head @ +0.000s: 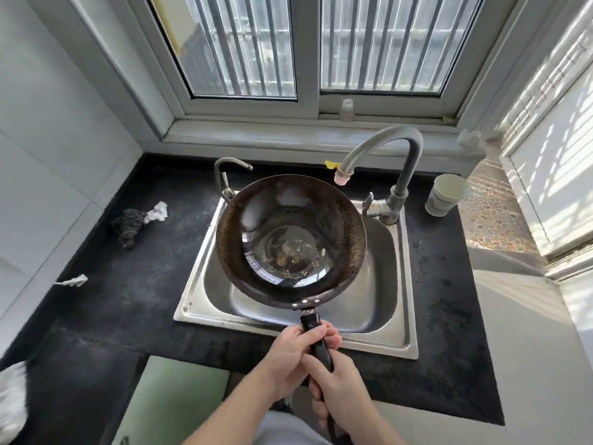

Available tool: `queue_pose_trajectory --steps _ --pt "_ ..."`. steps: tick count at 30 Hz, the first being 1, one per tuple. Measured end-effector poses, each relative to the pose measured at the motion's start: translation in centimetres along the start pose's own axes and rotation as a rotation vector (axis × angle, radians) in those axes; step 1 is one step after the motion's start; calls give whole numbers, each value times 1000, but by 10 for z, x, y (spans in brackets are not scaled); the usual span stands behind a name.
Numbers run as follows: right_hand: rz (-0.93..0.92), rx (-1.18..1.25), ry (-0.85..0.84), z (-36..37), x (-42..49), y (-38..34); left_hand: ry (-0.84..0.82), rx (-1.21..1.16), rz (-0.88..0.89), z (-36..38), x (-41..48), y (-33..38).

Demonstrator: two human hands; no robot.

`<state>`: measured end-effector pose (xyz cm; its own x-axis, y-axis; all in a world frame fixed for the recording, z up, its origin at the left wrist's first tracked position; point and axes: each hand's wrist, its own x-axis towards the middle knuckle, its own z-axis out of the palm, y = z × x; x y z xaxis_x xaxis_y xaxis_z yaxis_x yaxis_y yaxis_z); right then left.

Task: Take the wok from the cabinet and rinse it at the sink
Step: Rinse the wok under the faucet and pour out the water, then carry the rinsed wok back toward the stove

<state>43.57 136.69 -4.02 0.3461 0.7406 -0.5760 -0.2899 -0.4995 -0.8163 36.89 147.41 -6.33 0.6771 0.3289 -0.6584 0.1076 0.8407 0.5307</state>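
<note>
A dark round wok [321,216] hangs over the steel sink [382,303], held level by its black handle [316,335]. A little water with bubbles and brown bits lies in its bottom. My left hand [293,358] grips the handle close to the wok. Behind it my right hand [340,387] wraps the handle's end. The tall faucet [407,162] arches over the wok's far right rim, its pink-tipped spout [342,176] just beyond the rim. No water is running from it.
A second small tap [224,175] stands at the sink's back left. A paper cup [444,194] sits on the black counter right of the faucet. A steel scrubber [128,224] and white scraps [157,211] lie on the left. A window is behind.
</note>
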Motion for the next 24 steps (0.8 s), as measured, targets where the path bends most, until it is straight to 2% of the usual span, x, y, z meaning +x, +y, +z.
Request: queue_pose_trajectory --steps 6,11,16,24 --pt "-63 -174 -116 -48 -22 4 37 -183 118 42 -16 -32" --pt "-87 -204 -263 -65 -46 5 137 -179 221 61 -46 -55" --pt "-110 -224 -387 -55 -68 14 240 -301 340 62 -80 -82" --pt "-111 -328 -557 -26 -102 49 304 -437 526 44 -138 -135"
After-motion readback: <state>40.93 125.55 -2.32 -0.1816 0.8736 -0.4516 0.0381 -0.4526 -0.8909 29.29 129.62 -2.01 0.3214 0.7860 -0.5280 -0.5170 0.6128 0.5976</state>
